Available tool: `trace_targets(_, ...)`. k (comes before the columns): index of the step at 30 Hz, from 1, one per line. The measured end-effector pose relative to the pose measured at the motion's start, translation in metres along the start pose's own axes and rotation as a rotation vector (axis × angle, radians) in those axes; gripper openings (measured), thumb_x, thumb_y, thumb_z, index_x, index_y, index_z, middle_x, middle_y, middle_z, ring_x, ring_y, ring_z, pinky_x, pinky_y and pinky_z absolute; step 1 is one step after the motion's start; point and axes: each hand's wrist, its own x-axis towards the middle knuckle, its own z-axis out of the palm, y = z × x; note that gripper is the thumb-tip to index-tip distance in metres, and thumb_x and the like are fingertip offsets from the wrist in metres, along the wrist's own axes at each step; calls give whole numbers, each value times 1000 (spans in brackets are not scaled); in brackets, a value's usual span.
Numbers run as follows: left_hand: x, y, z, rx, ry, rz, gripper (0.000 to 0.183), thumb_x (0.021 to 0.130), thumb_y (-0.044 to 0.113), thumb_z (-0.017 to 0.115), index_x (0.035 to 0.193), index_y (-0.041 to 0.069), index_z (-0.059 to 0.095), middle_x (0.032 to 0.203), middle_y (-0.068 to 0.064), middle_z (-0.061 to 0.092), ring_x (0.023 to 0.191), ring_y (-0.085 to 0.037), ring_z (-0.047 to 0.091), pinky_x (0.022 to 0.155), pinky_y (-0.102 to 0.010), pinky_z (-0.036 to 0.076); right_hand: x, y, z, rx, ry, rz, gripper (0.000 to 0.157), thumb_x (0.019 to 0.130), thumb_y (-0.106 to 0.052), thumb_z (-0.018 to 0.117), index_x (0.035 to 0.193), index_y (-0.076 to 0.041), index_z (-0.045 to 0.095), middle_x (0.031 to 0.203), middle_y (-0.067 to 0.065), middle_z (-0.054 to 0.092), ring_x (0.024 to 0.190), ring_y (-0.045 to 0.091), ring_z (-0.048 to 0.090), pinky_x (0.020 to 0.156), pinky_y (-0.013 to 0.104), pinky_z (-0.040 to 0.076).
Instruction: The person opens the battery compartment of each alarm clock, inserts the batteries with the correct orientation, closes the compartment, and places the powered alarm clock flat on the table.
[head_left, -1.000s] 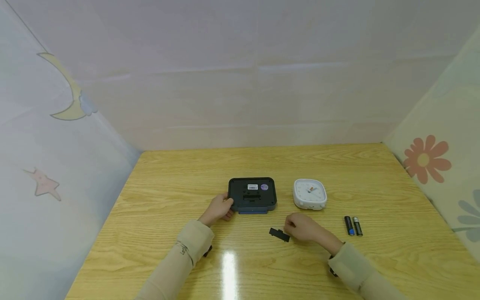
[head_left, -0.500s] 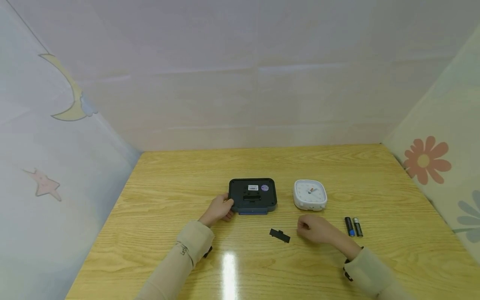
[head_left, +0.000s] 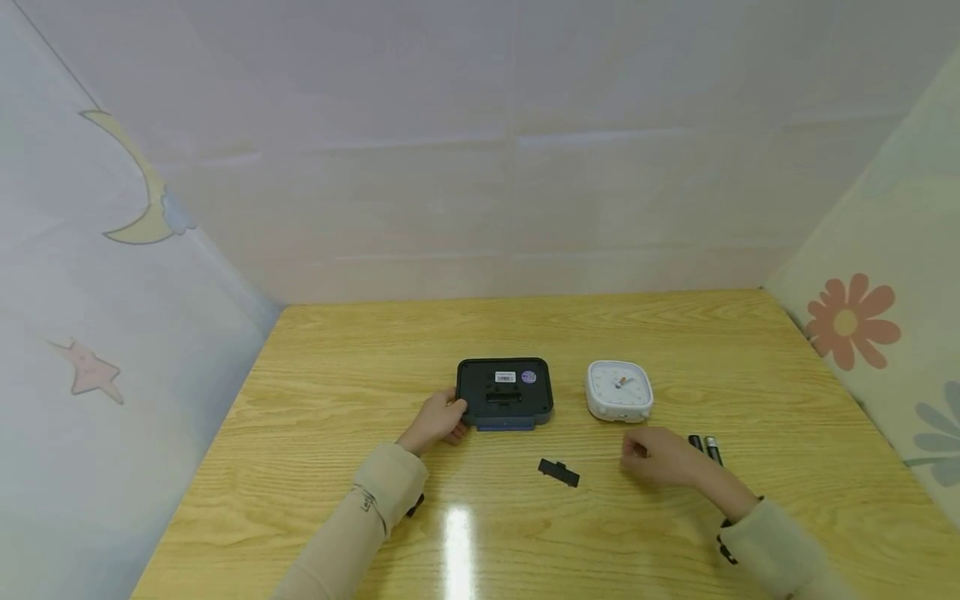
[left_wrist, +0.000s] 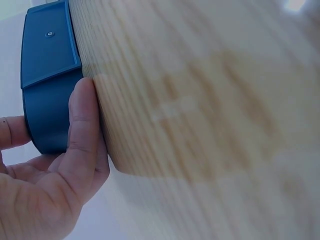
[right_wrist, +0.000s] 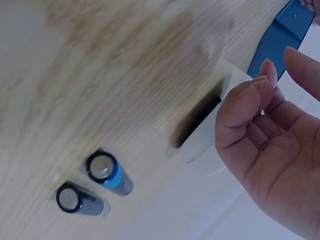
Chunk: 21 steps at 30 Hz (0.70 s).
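Head view: dark case lies on the wooden table, left of the white clock, its black back facing up and its long axis running left to right. A blue ledge juts from its near edge, and a narrow slot in the back runs along the same axis. The left hand grips the case's left end near the near corner, thumb on top. Nearer, a black strip slants from far left to near right. The clock lies face up. The right hand hovers nearer than the clock, fingers loosely curled and holding nothing; its wrist hides the near ends of two batteries, which lie side by side, pointing roughly near to far.

Left wrist view: the fingers are set narrow against the case's rounded end, just beside the table.

Right wrist view: the thumb stands apart from the curled fingers, with both batteries well apart from them. A black sliver beside the fingers is too blurred to identify.
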Motion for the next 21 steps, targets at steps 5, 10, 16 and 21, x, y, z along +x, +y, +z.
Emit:
trace_targets(5,0,0,0,-5,-1,0,42,95,15,35,132,-4,40,78,-21,57,62,-28,56,54,-38,51,-5,4,-3,-35,6,41,12,85,-11,61,75,-11,55,64,-8,43,57,2,36,50,22,32)
trace_targets(10,0,-1,0,8,-7,12,41,95,16,35,130,-4,42,77,-19,57,61,-24,56,54,-36,52,-11,11,-6,-80,31,71,9,80,-11,64,77,-10,55,63,-7,42,55,3,35,49,22,31)
trace_targets(16,1,-2,0,14,-7,11,41,94,16,35,130,-3,43,75,-17,57,59,-21,55,54,-33,51,-18,21,-12,-101,45,155,15,70,-6,68,81,-7,57,64,-3,40,57,10,35,50,25,29)
trace_targets(21,1,-2,0,7,-6,8,41,95,16,35,131,-3,42,75,-17,57,59,-21,56,54,-33,51,-22,29,-17,-109,46,218,22,66,-5,70,84,-5,58,66,0,40,58,13,35,51,27,29)
